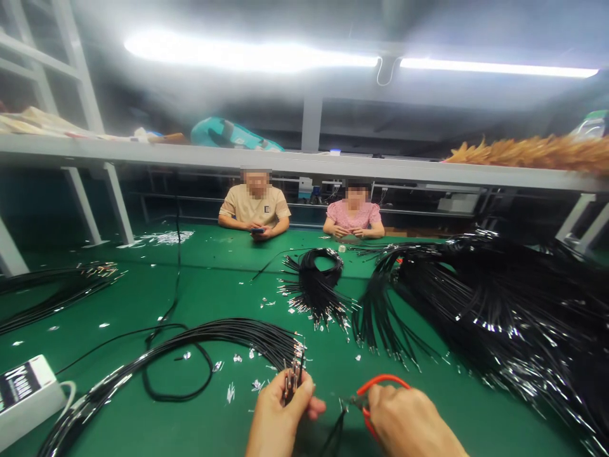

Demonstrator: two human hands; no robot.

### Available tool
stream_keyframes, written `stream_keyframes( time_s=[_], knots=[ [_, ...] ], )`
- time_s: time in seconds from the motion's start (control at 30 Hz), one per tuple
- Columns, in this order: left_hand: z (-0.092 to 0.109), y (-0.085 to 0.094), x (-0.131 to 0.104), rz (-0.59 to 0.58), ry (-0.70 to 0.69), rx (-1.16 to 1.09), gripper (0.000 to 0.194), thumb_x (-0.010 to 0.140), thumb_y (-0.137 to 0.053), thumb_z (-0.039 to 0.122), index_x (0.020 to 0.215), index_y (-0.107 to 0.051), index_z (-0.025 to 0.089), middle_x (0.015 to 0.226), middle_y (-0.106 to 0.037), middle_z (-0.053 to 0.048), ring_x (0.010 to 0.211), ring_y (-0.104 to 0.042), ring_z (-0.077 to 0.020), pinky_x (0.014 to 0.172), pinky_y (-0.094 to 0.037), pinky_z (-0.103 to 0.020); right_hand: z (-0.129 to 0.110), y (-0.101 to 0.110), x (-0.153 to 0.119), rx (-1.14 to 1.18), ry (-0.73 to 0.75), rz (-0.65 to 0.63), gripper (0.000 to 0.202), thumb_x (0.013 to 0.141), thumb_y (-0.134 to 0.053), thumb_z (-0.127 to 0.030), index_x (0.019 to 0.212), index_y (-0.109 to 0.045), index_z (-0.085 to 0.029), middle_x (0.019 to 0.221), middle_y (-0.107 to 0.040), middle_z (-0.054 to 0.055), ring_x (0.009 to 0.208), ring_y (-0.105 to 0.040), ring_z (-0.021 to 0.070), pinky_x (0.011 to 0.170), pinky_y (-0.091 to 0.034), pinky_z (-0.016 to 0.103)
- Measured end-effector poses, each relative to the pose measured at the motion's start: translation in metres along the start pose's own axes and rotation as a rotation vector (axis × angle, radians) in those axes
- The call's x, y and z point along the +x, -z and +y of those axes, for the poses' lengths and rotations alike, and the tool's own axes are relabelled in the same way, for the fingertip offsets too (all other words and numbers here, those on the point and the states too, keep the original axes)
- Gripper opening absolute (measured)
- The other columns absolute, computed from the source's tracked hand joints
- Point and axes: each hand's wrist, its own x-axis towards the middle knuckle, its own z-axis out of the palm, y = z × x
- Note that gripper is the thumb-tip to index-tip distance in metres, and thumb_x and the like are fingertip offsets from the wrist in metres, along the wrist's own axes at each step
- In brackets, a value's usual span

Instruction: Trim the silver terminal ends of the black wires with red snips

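My left hand is closed around a small cluster of black cables, whose stripped, coppery ends poke up between thumb and fingers. A long bundle of black cables curves in from the lower left and ends just beyond that hand. To the right, my right hand grips red-handled cutting pliers, jaws pointing left. Close to the jaws is the tip of a dark cable that rises from the bottom edge; whether they touch, I cannot tell. Palm and lower fingers of my right hand are hidden.
A tied coil of black cables lies mid-table. A large cable heap covers the right side. A white box stands at lower left. Clippings dot the green table. Two people sit opposite, beneath a shelf.
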Motion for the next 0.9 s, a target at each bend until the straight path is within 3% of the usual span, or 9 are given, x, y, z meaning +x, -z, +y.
stream_keyframes(
  time_s=[0.07,0.17,0.3,0.4,0.57,0.7,0.9],
  knots=[
    [0.001,-0.001,0.0,0.004,0.027,0.067,0.03,0.071,-0.055,0.044,0.073,-0.054,0.013,0.042,-0.057,0.003,0.032,-0.043,-0.0062,0.036,-0.032,-0.016,0.008,-0.011,-0.003,0.112,-0.072,-0.013,0.023,0.057,-0.046,0.003,0.061,-0.059,-0.015,0.045,-0.059,0.006,0.033,-0.053,0.0207,0.034,-0.014,0.029],
    [-0.002,-0.006,-0.002,-0.044,0.104,0.13,0.031,0.066,-0.058,0.039,0.083,-0.053,0.014,0.065,-0.062,0.001,0.024,-0.034,-0.0017,0.028,-0.021,-0.017,0.016,-0.02,-0.004,0.459,-0.322,-0.067,0.016,0.072,-0.049,-0.015,0.058,-0.055,-0.018,0.048,-0.062,0.005,0.041,-0.058,0.02,0.037,-0.021,0.026],
    [-0.011,-0.013,-0.004,-0.184,0.154,0.231,0.023,0.052,-0.062,0.017,0.073,-0.057,0.012,0.054,-0.053,0.005,0.034,-0.035,-0.0038,0.036,-0.026,-0.019,0.008,-0.024,-0.004,1.317,-0.624,-0.283,0.035,0.082,-0.036,-0.042,0.057,-0.046,-0.019,0.041,-0.056,0.0,0.03,-0.047,0.0103,0.032,-0.027,0.019],
    [-0.013,-0.016,-0.004,-0.207,0.097,0.323,0.02,0.048,-0.062,0.014,0.068,-0.061,0.011,0.058,-0.056,0.001,0.044,-0.036,-0.0061,0.044,-0.027,-0.021,-0.005,-0.026,-0.005,1.81,-0.688,-0.337,0.036,0.08,-0.037,-0.048,0.065,-0.048,-0.017,0.038,-0.053,-0.002,0.024,-0.039,0.0058,0.027,-0.023,0.016],
    [-0.012,-0.019,-0.005,-0.144,-0.001,0.468,0.014,0.053,-0.061,0.022,0.063,-0.06,0.011,0.05,-0.047,0.004,0.045,-0.03,-0.0079,0.045,-0.023,-0.022,-0.023,-0.03,-0.002,1.952,-0.79,-0.248,0.034,0.068,-0.055,-0.049,0.062,-0.046,-0.017,0.039,-0.054,-0.003,0.024,-0.04,0.0048,0.026,-0.024,0.014],
    [-0.013,-0.02,-0.008,-0.074,-0.075,0.55,0.012,0.056,-0.058,0.023,0.061,-0.059,0.013,0.05,-0.047,0.004,0.044,-0.03,-0.0086,0.045,-0.024,-0.023,-0.036,-0.033,0.004,2.007,-0.875,-0.213,0.037,0.064,-0.058,-0.052,0.063,-0.044,-0.018,0.039,-0.054,-0.004,0.024,-0.041,0.0053,0.026,-0.024,0.014],
    [-0.014,-0.017,-0.007,-0.01,-0.14,0.531,0.01,0.058,-0.058,0.024,0.06,-0.058,0.015,0.048,-0.047,0.004,0.043,-0.031,-0.0085,0.043,-0.025,-0.021,-0.043,-0.028,0.007,2.129,-0.827,-0.094,0.039,0.064,-0.058,-0.054,0.067,-0.048,-0.016,0.046,-0.058,-0.001,0.028,-0.046,0.0061,0.029,-0.025,0.015]
  ],
)
